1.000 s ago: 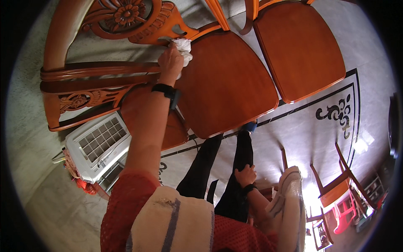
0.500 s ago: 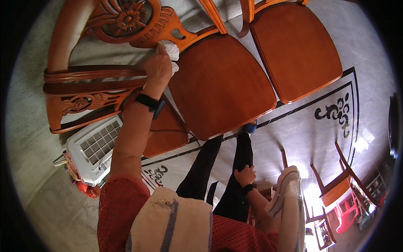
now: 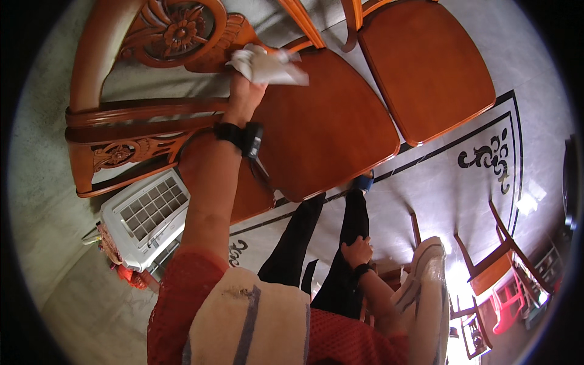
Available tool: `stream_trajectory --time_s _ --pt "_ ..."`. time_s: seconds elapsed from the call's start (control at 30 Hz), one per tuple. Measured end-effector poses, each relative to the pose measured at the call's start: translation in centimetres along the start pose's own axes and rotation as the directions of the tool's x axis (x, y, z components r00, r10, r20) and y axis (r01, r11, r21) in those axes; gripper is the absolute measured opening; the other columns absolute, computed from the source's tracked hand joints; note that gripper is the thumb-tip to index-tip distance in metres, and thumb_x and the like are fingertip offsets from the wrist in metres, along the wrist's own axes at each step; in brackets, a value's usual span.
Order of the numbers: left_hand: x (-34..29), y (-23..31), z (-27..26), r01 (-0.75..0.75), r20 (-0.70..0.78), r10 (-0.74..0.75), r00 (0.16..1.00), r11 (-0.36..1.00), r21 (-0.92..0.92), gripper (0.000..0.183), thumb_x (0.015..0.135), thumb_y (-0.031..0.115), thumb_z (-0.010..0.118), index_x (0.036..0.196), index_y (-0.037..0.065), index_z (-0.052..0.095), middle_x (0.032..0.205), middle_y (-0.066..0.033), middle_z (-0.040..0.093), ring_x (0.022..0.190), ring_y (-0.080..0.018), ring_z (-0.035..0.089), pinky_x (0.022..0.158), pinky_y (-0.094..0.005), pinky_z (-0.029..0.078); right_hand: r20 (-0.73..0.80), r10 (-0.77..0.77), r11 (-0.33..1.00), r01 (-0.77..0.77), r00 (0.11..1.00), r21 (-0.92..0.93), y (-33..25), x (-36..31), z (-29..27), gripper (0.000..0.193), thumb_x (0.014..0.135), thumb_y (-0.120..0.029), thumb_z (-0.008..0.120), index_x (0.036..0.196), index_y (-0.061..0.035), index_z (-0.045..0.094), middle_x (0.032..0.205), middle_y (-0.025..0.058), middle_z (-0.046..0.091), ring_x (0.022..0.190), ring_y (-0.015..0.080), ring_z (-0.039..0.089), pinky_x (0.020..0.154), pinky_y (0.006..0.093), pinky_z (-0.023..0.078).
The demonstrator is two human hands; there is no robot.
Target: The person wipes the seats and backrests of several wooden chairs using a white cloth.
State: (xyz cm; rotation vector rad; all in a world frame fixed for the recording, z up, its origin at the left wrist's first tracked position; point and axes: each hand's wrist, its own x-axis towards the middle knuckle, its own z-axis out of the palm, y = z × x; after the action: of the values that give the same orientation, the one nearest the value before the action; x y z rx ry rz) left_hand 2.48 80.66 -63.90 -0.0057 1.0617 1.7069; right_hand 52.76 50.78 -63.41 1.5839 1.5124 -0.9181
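A crumpled white cloth (image 3: 271,67), blurred by motion, is in my left hand (image 3: 246,91), whose fingers are closed round it. That hand is over the rear left corner of a reddish-brown wooden chair seat (image 3: 328,121), where the seat meets the carved chair back (image 3: 182,30). Cloth and hand cover part of that joint, and one end of the cloth spreads out above the seat. On my knee, over black trousers, lies my right hand (image 3: 358,251) with its fingers laid over the leg and nothing in it.
Another matching chair (image 3: 429,70) stands close on the right, and a third seat (image 3: 252,194) is partly behind my left forearm. At the left is a white crate with a grid panel (image 3: 152,210). Wooden stools (image 3: 490,267) and a pink plastic chair (image 3: 508,304) are at the lower right.
My left hand has moved right with the cloth, from the chair back's lower edge toward the seat, and the cloth now fans outward. My right hand stays on the knee.
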Motion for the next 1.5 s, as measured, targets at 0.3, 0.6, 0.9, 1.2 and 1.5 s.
stream_trajectory --time_s 0.3,0.6,0.9,1.2,1.5 --pt "-2.8 -1.3 -3.0 0.091 0.006 0.316 0.949 -0.292 0.952 0.048 0.1 0.023 0.044 0.148 0.014 0.046 0.125 -0.0195 0.066 0.117 -0.0425 0.06 0.093 -0.0481 0.05 0.044 -0.023 0.997 0.026 0.999 -0.074 0.1 -0.1 -0.5 0.057 0.077 -0.046 0.073 0.11 -0.0005 0.064 0.122 0.0217 0.057 0.104 0.0456 0.064 0.087 0.0498 0.056" --pt "-9.1 4.1 5.5 -0.412 0.459 0.658 0.598 -0.239 0.879 0.042 0.097 0.016 0.054 0.136 0.002 0.051 0.091 -0.0249 0.069 0.084 -0.0447 0.067 0.074 -0.0494 0.053 0.034 0.005 0.998 -0.003 0.999 -0.063 -1.1 0.0 -2.1 0.058 0.077 -0.047 0.07 0.11 0.0001 0.065 0.122 0.022 0.057 0.105 0.0466 0.063 0.088 0.051 0.055" --pt "-4.4 7.3 9.8 0.022 0.303 0.583 0.754 -0.483 0.875 0.046 0.095 0.019 0.053 0.137 0.002 0.049 0.088 -0.0283 0.07 0.083 -0.0458 0.069 0.07 -0.0531 0.054 0.06 -0.012 0.995 0.018 0.998 -0.097 -1.4 -0.6 -3.0 0.057 0.077 -0.047 0.07 0.11 0.0001 0.066 0.122 0.022 0.057 0.106 0.0467 0.063 0.088 0.0506 0.055" --pt "-5.0 6.4 12.2 -0.101 0.123 0.543 0.831 -0.071 0.992 0.051 0.1 0.021 0.047 0.145 -0.001 0.041 0.116 -0.0306 0.065 0.104 -0.0417 0.066 0.09 -0.0469 0.05 0.055 0.01 0.999 -0.009 0.998 -0.031 -1.1 -0.2 -3.3 0.059 0.078 -0.048 0.071 0.111 0.0001 0.066 0.123 0.0219 0.057 0.11 0.0452 0.062 0.09 0.0502 0.055" --pt "-3.8 8.5 16.2 -0.306 -0.009 0.481 0.877 0.572 0.761 0.033 0.099 0.02 0.051 0.121 -0.004 0.056 0.112 -0.0196 0.063 0.1 -0.0309 0.061 0.086 -0.0392 0.046 -0.209 -0.108 0.982 0.137 0.972 0.13 1.7 -1.1 -3.2 0.058 0.08 -0.051 0.07 0.118 -0.0063 0.063 0.122 0.0225 0.057 0.109 0.0445 0.059 0.09 0.0561 0.049"
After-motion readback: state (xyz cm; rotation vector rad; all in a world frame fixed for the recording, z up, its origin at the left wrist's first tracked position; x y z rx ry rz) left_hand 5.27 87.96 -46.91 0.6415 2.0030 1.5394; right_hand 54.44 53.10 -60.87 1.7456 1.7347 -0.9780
